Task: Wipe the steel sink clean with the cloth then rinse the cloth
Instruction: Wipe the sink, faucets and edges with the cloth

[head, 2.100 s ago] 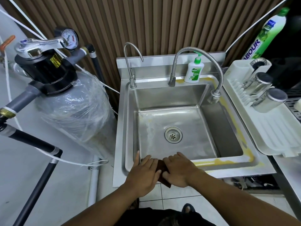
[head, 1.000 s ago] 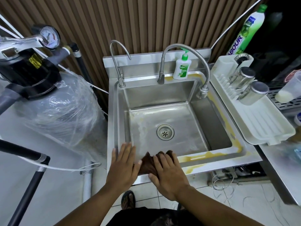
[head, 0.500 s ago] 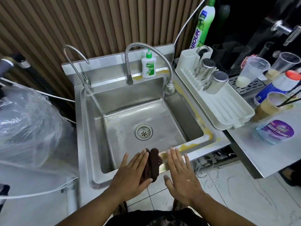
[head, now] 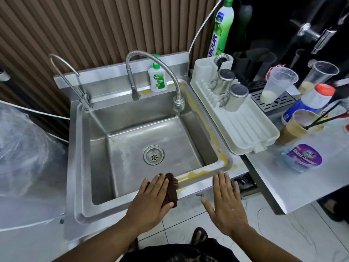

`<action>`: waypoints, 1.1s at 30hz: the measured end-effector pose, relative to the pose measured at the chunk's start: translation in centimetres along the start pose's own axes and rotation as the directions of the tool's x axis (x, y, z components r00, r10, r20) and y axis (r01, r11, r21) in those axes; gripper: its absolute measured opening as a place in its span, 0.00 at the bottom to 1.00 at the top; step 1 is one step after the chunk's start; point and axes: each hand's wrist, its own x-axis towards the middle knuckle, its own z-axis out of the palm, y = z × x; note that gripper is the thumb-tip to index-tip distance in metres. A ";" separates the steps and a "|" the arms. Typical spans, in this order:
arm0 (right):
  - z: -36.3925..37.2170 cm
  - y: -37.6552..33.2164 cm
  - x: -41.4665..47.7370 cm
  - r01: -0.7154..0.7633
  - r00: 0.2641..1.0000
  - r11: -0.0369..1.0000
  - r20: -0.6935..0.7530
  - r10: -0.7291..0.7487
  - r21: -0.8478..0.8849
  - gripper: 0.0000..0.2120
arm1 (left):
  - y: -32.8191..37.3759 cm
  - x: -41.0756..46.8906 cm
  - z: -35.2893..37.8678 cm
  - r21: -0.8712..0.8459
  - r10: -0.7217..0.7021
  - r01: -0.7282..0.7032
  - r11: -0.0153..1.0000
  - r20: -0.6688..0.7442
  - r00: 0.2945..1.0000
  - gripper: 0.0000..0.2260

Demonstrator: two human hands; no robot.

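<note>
While the left hand (head: 151,201) pressed flat-fingered on the brown cloth (head: 171,188) at the sink (head: 198,176) front rim, the right hand (head: 225,203) hovered beside it — fingers straight, holding nothing.

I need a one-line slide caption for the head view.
Left hand presses brown cloth on front rim of steel sink, beside yellow residue; right hand open.

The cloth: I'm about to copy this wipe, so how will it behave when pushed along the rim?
Probably floppy: the cloth lies bunched in folds under the flat left hand. It likely slides easily on the smooth steel sink rim, though it may bunch further unless pressed flat. It looks small and thin, so probably light.
</note>
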 end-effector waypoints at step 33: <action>-1.4 7.5 2.6 -0.198 0.979 0.978 -0.029 0.200 0.058 0.36 | 3.3 2.7 -0.5 0.038 -0.028 0.026 0.999 0.062 0.998 0.32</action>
